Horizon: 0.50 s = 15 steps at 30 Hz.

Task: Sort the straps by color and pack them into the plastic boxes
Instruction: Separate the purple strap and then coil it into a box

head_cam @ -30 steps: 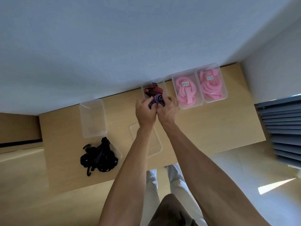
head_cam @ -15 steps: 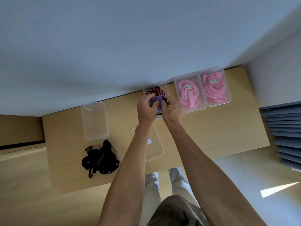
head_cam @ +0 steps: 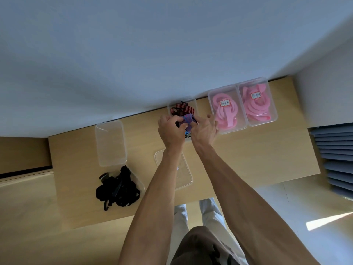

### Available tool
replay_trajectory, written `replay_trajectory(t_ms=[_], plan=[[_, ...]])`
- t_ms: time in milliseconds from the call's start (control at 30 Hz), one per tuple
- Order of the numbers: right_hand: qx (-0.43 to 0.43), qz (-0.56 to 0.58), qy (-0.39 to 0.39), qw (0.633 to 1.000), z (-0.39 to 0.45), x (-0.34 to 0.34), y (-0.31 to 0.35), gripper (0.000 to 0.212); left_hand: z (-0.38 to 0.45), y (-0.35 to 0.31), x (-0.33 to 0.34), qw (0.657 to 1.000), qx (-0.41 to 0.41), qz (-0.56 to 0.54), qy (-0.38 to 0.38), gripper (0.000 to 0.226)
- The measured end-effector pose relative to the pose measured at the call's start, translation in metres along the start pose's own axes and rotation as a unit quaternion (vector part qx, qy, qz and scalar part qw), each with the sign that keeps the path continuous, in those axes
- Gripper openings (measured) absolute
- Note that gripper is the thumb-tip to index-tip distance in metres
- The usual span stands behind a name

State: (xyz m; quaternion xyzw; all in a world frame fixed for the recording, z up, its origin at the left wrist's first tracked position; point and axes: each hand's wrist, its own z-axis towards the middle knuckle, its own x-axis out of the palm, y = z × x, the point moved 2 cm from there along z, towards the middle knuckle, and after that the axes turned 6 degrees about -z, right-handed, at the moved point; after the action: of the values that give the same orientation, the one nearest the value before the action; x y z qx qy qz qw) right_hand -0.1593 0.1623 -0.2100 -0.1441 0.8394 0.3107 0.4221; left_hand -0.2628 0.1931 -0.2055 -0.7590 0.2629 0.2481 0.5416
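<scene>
Bench (head_cam: 248, 153), far edge: striped-strap box (head_cam: 191, 101), now under both hands. Left hand (head_cam: 172, 131) curled around purple-striped strap (head_cam: 188, 119), carried forward from above the lid (head_cam: 186, 176) and pressed in; right hand (head_cam: 204, 131) pinching its other side. Black straps (head_cam: 118, 190) still unpacked.

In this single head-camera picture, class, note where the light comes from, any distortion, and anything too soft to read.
Head view: a bright sun patch on the floor at right shows the light source; the wide lens bends the table edges; the labels on the closed pink boxes are too soft to read.
</scene>
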Motion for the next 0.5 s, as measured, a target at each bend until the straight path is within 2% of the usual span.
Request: replay_trajectory(t_ms=[167,367,500], plan=[[0.022,0.038,0.026,0.999,0.009,0.004,-0.006,0.034,0.003,-0.001,0.009,1.000,0.013,0.010,-0.018,0.018],[0.015,0.041,-0.004,0.999,0.006,0.010,-0.009,0.029,0.000,0.000,0.008,0.998,0.057,-0.021,-0.015,0.016],[0.021,0.062,-0.045,0.997,0.003,0.007,-0.006,0.016,0.003,-0.006,0.006,0.998,0.054,0.014,-0.014,0.020]])
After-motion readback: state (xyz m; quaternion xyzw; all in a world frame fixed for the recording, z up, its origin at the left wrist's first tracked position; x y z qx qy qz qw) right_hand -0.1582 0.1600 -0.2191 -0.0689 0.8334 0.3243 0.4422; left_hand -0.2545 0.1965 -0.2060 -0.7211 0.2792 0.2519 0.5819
